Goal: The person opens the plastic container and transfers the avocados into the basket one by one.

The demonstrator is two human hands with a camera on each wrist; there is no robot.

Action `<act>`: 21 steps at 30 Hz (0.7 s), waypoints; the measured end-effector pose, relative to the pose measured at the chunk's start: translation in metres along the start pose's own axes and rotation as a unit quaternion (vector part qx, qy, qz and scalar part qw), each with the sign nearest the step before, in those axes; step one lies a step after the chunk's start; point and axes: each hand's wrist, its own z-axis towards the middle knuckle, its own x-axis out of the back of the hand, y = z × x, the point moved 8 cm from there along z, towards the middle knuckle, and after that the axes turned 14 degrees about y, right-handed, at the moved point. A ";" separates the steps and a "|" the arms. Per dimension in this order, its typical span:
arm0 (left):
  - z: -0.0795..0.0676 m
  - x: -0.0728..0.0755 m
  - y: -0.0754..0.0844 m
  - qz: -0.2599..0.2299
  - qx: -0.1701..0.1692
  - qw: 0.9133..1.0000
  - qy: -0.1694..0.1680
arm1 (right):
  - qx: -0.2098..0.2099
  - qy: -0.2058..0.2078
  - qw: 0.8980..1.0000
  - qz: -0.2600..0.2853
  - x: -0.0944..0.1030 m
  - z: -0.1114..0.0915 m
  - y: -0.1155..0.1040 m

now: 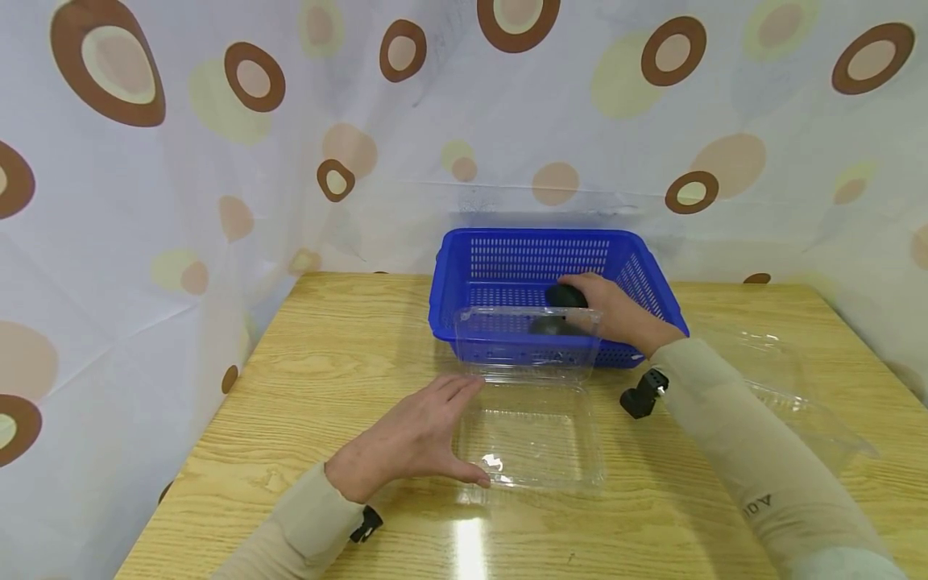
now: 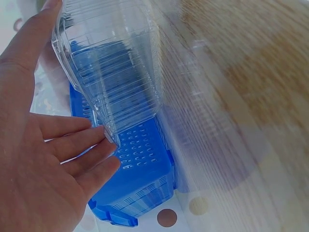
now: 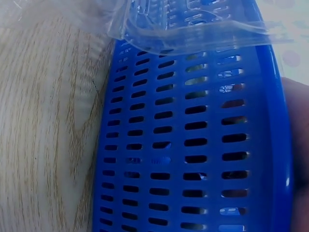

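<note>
A clear plastic clamshell box (image 1: 529, 439) stands on the table with its lid (image 1: 528, 370) raised at the far side, in front of the blue basket (image 1: 536, 239). My left hand (image 1: 409, 435) lies along the box's left side, thumb near the front corner and fingers by the back one. In the left wrist view its fingertips touch the clear rim. My right hand (image 1: 612, 310) reaches into the basket and grips a dark, rounded thing (image 1: 565, 296); its exact kind cannot be told. The right wrist view shows mostly the slotted basket wall (image 3: 174, 145).
More clear plastic boxes (image 1: 790, 403) are on the right of the table, partly behind my right forearm. The wooden table (image 1: 348, 322) ends at a patterned curtain (image 1: 406, 145) at the back and left.
</note>
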 end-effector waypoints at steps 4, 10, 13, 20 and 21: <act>0.000 0.000 0.000 -0.001 -0.001 1.000 0.001 | 0.007 -0.013 1.000 -0.007 -0.002 0.001 0.001; 0.000 0.000 0.000 -0.002 0.002 1.000 -0.002 | 0.018 -0.041 0.999 -0.020 -0.006 0.002 0.000; 0.000 0.000 0.000 -0.002 0.003 1.000 -0.004 | 0.017 -0.049 0.998 -0.021 -0.007 0.002 0.001; 0.000 0.001 0.001 -0.001 0.000 1.000 -0.002 | 0.012 -0.040 0.999 -0.015 -0.006 0.002 0.005; 0.000 0.001 0.001 -0.002 0.000 1.000 -0.002 | 0.014 -0.036 0.999 -0.014 -0.005 0.002 0.004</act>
